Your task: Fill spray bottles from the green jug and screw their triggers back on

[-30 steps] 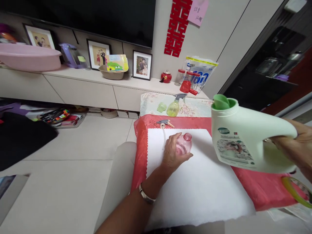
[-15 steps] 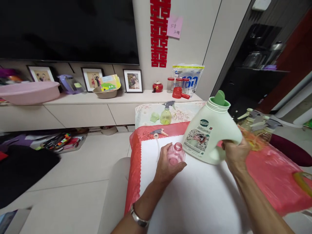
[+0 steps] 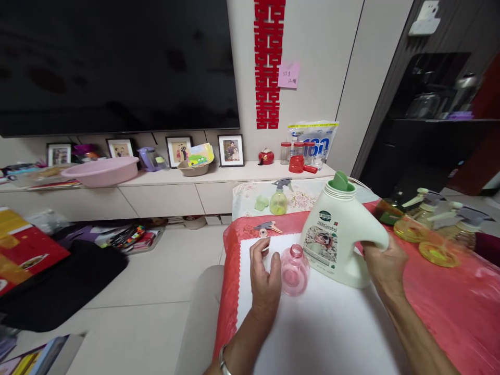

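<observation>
My right hand (image 3: 385,265) is wrapped round the handle of a large pale green detergent jug (image 3: 332,239). The jug has no cap on, and a green spout (image 3: 340,180) shows in its mouth. Left of the jug a small pink clear bottle (image 3: 295,273) stands upright on the white mat (image 3: 324,323), its neck uncovered. Just beside that bottle is my left hand (image 3: 265,276), open, its fingers curved and holding nothing. A grey and pink spray head (image 3: 267,227) lies beyond my left hand, near the mat's far edge.
A yellow-green spray bottle (image 3: 278,202) and a green crumpled-looking piece (image 3: 261,203) sit farther back. Several spray bottles (image 3: 424,213) stand at the right on the red cloth (image 3: 425,297). A low cabinet (image 3: 167,200) with a pink basin (image 3: 102,172) runs along the wall.
My left hand has let go of the pink bottle and opened to its left. My right hand still grips the jug. The view has shifted, so the scene sits lower and more things show at left.
</observation>
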A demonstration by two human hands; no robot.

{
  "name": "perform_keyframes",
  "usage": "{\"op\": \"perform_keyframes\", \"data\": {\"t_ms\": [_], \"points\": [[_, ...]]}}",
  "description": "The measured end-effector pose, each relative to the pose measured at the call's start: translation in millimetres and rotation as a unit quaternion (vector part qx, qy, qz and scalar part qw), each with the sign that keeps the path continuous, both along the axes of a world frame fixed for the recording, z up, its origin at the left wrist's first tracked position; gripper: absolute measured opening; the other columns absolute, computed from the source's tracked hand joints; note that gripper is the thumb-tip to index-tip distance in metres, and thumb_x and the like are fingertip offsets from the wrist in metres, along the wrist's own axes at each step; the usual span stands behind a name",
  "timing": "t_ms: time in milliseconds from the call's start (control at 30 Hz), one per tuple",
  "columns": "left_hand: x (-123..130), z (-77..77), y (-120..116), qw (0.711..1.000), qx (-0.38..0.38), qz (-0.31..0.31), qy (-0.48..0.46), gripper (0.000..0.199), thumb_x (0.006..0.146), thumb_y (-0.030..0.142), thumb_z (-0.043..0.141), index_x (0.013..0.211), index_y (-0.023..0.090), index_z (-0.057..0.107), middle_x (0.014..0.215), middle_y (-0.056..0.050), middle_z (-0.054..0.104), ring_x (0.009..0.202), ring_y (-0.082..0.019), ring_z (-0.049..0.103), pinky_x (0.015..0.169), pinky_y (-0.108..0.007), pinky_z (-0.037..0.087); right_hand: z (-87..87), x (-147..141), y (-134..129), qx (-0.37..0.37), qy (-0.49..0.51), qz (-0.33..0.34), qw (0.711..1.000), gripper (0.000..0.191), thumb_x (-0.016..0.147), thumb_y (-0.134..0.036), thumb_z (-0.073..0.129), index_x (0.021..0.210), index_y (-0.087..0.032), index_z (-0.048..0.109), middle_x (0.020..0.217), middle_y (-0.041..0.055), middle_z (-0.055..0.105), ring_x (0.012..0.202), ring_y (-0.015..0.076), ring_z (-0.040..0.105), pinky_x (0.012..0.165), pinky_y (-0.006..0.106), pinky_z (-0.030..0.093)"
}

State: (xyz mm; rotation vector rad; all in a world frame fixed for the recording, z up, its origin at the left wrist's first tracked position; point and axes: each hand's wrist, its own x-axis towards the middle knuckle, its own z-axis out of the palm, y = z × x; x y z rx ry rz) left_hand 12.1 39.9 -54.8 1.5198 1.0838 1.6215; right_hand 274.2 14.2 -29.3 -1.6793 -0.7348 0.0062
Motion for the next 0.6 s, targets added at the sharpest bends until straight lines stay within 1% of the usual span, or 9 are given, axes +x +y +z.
{"op": "perform_keyframes", "data": {"t_ms": [33, 100, 167, 233, 333, 433, 500, 600], "points": [[-1, 4.9, 2, 1.0, -0.019, 0.011, -0.005, 0.032, 0.092, 0.03, 0.055, 0.123, 0.023, 0.056, 0.129, -0.012, 0.059, 0.121, -0.025, 0.057, 0.102, -0.044, 0.048, -0.8, 0, 0, -0.001, 0.0, 0.0, 1.0, 0.071, 0.057, -0.062, 0.055, 0.101, -0.009, 0.068, 0.088, 0.0082, 0.062, 0.076, 0.0184, 0.055, 0.064, 0.023, 0.042], [-4, 14.9, 8, 0.996, -0.085, 0.018, -0.012, 0.034, 0.088, 0.028, 0.059, 0.121, 0.022, 0.056, 0.131, -0.012, 0.06, 0.117, -0.025, 0.06, 0.096, -0.041, 0.052, -2.9, -1, -1, -0.008, 0.003, 0.002, 1.0, 0.074, 0.057, -0.066, 0.055, 0.105, -0.01, 0.067, 0.093, 0.0083, 0.063, 0.08, 0.0192, 0.057, 0.065, 0.023, 0.042], [-10, 22.9, 15, 0.987, -0.163, 0.012, 0.003, 0.036, 0.086, 0.027, 0.061, 0.121, 0.022, 0.056, 0.13, -0.013, 0.062, 0.111, -0.024, 0.064, 0.089, -0.037, 0.055, -5.0, 0, -2, -0.025, 0.008, 0.008, 1.0, 0.077, 0.058, -0.07, 0.054, 0.104, -0.01, 0.066, 0.088, 0.0079, 0.062, 0.077, 0.019, 0.057, 0.064, 0.023, 0.041], [-16, 26.3, 23, 0.976, -0.215, 0.006, 0.038, 0.038, 0.084, 0.027, 0.063, 0.121, 0.02, 0.058, 0.122, -0.013, 0.066, 0.102, -0.023, 0.067, 0.082, -0.035, 0.056, -7.0, 0, -3, -0.048, 0.014, 0.018, 0.999, 0.08, 0.058, -0.075, 0.053, 0.103, -0.01, 0.065, 0.084, 0.0071, 0.061, 0.073, 0.0187, 0.056, 0.062, 0.024, 0.039], [-25, 22.1, 36, 0.967, -0.241, 0.006, 0.086, 0.037, 0.079, 0.025, 0.068, 0.114, 0.017, 0.06, 0.112, -0.011, 0.069, 0.088, -0.02, 0.068, 0.076, -0.032, 0.054, -8.7, 1, -7, -0.084, 0.021, 0.041, 0.995, 0.082, 0.059, -0.077, 0.05, 0.106, -0.011, 0.066, 0.089, 0.0068, 0.063, 0.078, 0.0205, 0.058, 0.064, 0.025, 0.041], [-30, 12.9, 48, 0.956, -0.256, 0.02, 0.14, 0.035, 0.076, 0.024, 0.071, 0.108, 0.017, 0.059, 0.112, -0.011, 0.067, 0.087, -0.02, 0.067, 0.074, -0.031, 0.052, -8.3, 1, -19, -0.133, 0.018, 0.068, 0.989, 0.081, 0.059, -0.076, 0.052, 0.109, -0.015, 0.07, 0.094, 0.0065, 0.064, 0.085, 0.0244, 0.06, 0.068, 0.028, 0.04], [-31, 8.0, 54, 0.949, -0.258, 0.032, 0.176, 0.034, 0.076, 0.026, 0.072, 0.105, 0.016, 0.057, 0.11, -0.011, 0.066, 0.09, -0.022, 0.067, 0.074, -0.032, 0.051, -8.1, -1, -34, -0.16, 0.01, 0.067, 0.985, 0.086, 0.054, -0.077, 0.054, 0.111, -0.016, 0.072, 0.101, 0.0079, 0.064, 0.09, 0.029, 0.059, 0.073, 0.033, 0.041], [-30, 5.2, 60, 0.939, -0.251, 0.043, 0.233, 0.033, 0.076, 0.032, 0.074, 0.099, 0.016, 0.055, 0.101, -0.011, 0.066, 0.092, -0.025, 0.066, 0.075, -0.034, 0.05, -11.4, -6, -66, -0.175, 0.005, 0.035, 0.984, 0.1, 0.049, -0.081, 0.053, 0.122, -0.014, 0.069, 0.123, 0.0111, 0.058, 0.104, 0.0373, 0.056, 0.088, 0.046, 0.041]]}}
